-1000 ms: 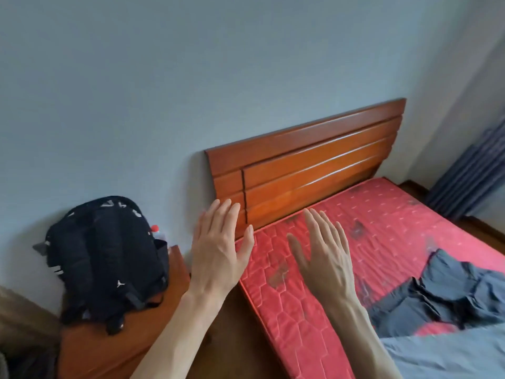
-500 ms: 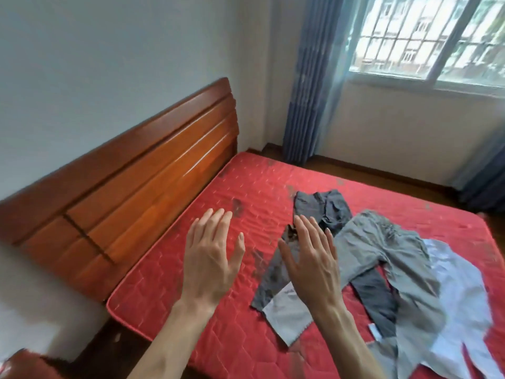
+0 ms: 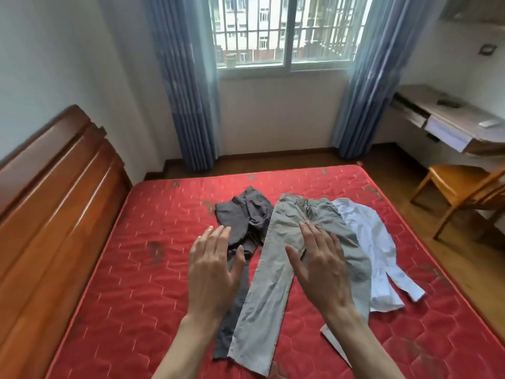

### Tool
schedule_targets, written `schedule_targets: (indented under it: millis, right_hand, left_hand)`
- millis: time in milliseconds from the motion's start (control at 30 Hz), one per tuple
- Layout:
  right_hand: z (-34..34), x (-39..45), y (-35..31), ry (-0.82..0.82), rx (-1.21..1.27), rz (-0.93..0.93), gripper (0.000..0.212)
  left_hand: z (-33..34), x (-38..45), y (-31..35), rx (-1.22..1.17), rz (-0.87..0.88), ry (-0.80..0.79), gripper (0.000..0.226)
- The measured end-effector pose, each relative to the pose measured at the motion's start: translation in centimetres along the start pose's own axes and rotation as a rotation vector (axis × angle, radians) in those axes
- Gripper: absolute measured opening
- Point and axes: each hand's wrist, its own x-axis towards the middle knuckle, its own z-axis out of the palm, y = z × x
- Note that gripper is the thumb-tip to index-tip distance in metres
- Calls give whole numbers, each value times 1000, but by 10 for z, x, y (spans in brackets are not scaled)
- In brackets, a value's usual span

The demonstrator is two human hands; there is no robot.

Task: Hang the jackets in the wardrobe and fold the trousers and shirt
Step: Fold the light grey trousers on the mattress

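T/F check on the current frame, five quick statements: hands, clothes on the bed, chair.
1. Both hands are open and hold nothing. True: the left hand and right hand hover with fingers spread.
2. The white shirt lies left of the dark trousers. False: it lies right of the light trousers; the dark trousers are leftmost.
3. All three garments lie unfolded on the mattress. True.
4. A jacket hangs on the chair. False: nothing hangs on it.
5. The curtains cover the window. False: they are drawn aside.
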Motion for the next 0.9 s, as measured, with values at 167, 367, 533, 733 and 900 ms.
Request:
schedule_targets:
  millis: [167, 367, 533, 733, 900]
  right_hand:
    - [-2, 28, 31, -2, -26, 100, 59]
    - [-10, 58, 87, 9, -49, 141, 62]
    - [-7, 84, 155, -15, -45, 143, 63]
    - [4, 128, 259, -80, 4, 128, 66]
    - [20, 181, 324, -120, 6, 88, 65]
  left_hand:
    - [38, 56, 11, -54, 126, -30, 51]
    - [89, 96, 53, -50, 223, -114, 55]
    - [142, 117, 102, -31, 227, -137, 56]
    - [214, 145, 164, -17, 156, -118, 55]
    - [268, 186, 195, 5, 136, -140, 50]
